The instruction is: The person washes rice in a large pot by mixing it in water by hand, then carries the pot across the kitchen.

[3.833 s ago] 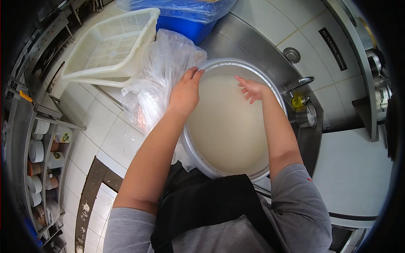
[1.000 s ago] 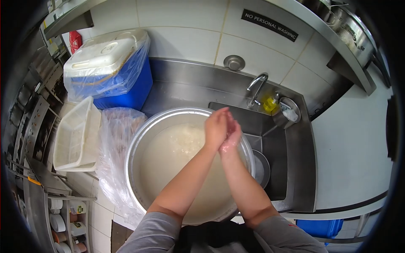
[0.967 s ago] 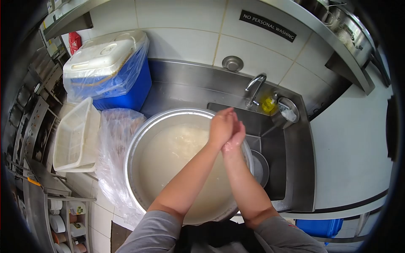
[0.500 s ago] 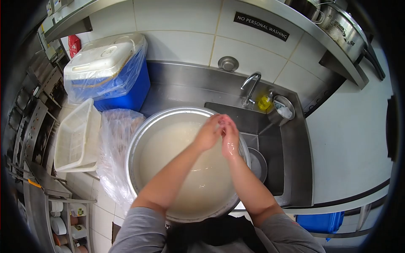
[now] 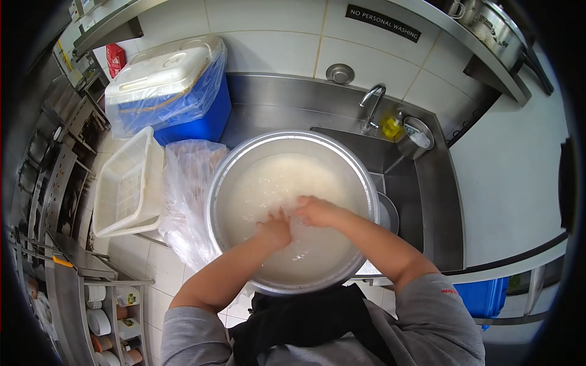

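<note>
Spanning steel worktop (image 5: 262, 116): the middle of the frame is crossed by it, with a sink (image 5: 404, 183) let into its right part.
White worktop (image 5: 506, 177): the right side of the frame is filled by its pale, bare surface.
Metal basin (image 5: 293, 143): it is set in the centre of the frame, upright, and part of the sink is covered by it.
Cloudy liquid (image 5: 293, 174): the basin is filled with it to somewhat below the rim; small bubbles are seen on its surface.
Blue cooler (image 5: 201, 116): it is placed at the upper left, with its white lid on and clear plastic wrapped around it.
White crate (image 5: 152, 189): it is seen at the left, tilted, below the cooler.
Plastic bag (image 5: 189, 195): it is laid between crate and basin, crumpled, against the basin's left side.
Left hand (image 5: 276, 230): it is held over the middle of the basin, fingers apart, the tips met by the liquid.
Right hand (image 5: 316, 211): it is lowered to the liquid just right of the left hand, fingers loosely apart and pointed left; the two are kept separate.
Steel cup (image 5: 418, 139): it is stood at the sink's back right corner.
Tap (image 5: 372, 110): it is fixed behind the sink, upper right of centre.
Yellow bottle (image 5: 392, 126): it is placed between tap and cup.
</note>
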A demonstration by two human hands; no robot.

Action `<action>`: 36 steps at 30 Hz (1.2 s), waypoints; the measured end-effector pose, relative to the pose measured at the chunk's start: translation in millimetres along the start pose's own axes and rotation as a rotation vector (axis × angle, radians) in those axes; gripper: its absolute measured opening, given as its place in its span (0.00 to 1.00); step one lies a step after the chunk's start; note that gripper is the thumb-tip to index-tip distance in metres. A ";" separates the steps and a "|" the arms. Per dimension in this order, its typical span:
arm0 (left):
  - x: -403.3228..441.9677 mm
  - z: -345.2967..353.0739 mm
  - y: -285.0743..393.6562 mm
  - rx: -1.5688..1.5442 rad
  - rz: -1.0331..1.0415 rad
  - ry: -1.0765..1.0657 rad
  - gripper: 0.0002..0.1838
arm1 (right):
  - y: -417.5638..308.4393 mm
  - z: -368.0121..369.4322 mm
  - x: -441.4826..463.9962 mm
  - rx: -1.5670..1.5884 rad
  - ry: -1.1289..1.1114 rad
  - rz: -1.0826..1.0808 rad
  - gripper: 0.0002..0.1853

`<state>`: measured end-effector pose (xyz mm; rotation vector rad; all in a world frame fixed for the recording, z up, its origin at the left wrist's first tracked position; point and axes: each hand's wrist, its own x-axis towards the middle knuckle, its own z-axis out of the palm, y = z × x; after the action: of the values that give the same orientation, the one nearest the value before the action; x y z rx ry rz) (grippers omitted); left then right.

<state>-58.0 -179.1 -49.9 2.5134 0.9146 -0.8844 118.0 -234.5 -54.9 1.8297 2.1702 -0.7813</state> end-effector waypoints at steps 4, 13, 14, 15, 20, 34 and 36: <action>-35.4 -22.6 -16.6 0.176 0.259 -0.005 0.45 | 5.6 -18.5 -19.1 0.138 0.252 0.425 0.39; -31.6 -7.2 -20.4 0.253 0.070 -0.134 0.46 | -51.3 13.9 -25.7 0.005 -0.021 0.195 0.40; -37.0 -11.8 -23.9 0.259 0.073 -0.133 0.46 | -45.8 6.4 -35.2 -0.088 -0.090 -0.016 0.41; -45.3 -21.3 -31.9 0.272 0.085 -0.127 0.45 | -34.9 3.0 -41.0 -0.086 -0.086 -0.010 0.41; -46.7 -19.2 -73.7 0.242 -0.016 -0.044 0.45 | 5.7 -0.8 -77.1 -0.146 0.013 0.282 0.39; -105.7 -1.5 -4.1 0.115 0.261 -0.213 0.29 | -128.6 10.5 -67.1 -0.007 -0.506 0.116 0.20; -104.8 0.1 -11.8 0.106 0.290 -0.207 0.27 | -134.9 14.2 -58.2 0.024 -0.512 0.053 0.20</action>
<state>-129.0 -219.0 17.0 2.4958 0.4357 -1.0927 -1.5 -304.5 -3.6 1.4788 1.7820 -1.1208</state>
